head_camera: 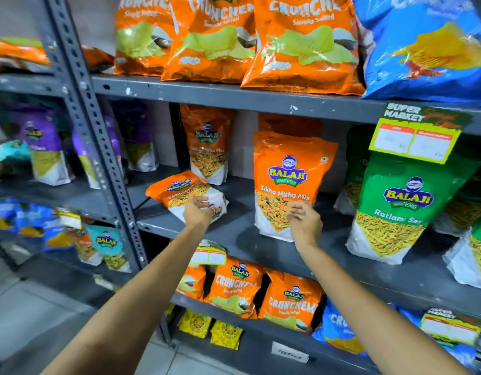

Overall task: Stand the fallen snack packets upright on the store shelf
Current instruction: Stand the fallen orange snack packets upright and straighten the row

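Head view, middle of the frame: my left hand (200, 212) reaches onto the grey shelf (234, 239), fingers loosely curled and part-open over the lower corner of the fallen orange packet (180, 192), which lies tilted on its back left of centre; I judge it about to grip, not yet holding. My right hand (301, 219) sits at the lower front of the standing orange packet (289, 185), fingers spread and relaxed, touching or just off it, likely steadying it so it stays up. Behind, another orange packet (207, 144) stands upright; the green packet (396, 207) stands at right.
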The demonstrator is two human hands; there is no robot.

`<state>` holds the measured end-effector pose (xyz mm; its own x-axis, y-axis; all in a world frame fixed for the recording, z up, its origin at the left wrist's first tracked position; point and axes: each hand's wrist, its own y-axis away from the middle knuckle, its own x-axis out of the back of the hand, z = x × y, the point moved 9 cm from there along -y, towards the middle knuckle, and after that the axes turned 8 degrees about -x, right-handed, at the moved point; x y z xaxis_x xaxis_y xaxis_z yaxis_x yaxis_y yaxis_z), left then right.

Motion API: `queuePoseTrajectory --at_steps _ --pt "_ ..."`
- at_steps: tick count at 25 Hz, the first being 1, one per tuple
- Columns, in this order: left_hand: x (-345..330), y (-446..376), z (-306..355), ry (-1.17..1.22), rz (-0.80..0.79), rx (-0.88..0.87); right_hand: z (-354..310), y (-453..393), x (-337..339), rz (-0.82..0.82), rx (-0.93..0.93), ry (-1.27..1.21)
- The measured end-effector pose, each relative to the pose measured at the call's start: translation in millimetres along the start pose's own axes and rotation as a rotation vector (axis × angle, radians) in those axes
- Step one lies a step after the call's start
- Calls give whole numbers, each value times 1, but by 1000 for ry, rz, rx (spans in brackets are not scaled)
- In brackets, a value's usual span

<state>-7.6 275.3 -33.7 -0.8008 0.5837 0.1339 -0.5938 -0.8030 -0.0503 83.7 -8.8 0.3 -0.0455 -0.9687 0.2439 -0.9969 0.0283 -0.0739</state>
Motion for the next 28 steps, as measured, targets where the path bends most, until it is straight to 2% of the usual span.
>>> queuePoseTrajectory --at_steps 5,10,13,17,20,24,28 --pt "51 -21 -18 -38 72 15 -8 7 -57 -91 13 -28" --pt "72 -67 -51 -35 47 173 -17 -8 -134 -158 30 24" --pt "65 -96 -73 3 -56 330 -8 -28 -183 -200 -33 97" --pt "38 -103 -98 158 -298 630 11 -58 -233 -258 -165 198" --pt "24 -110 -110 183 -415 695 19 -76 -255 -275 -249 254" --pt "17 -112 -116 114 -472 750 37 -79 -276 -376 -445 271" --pt "16 -112 -118 123 -494 754 50 -81 -278 -382 -467 284"
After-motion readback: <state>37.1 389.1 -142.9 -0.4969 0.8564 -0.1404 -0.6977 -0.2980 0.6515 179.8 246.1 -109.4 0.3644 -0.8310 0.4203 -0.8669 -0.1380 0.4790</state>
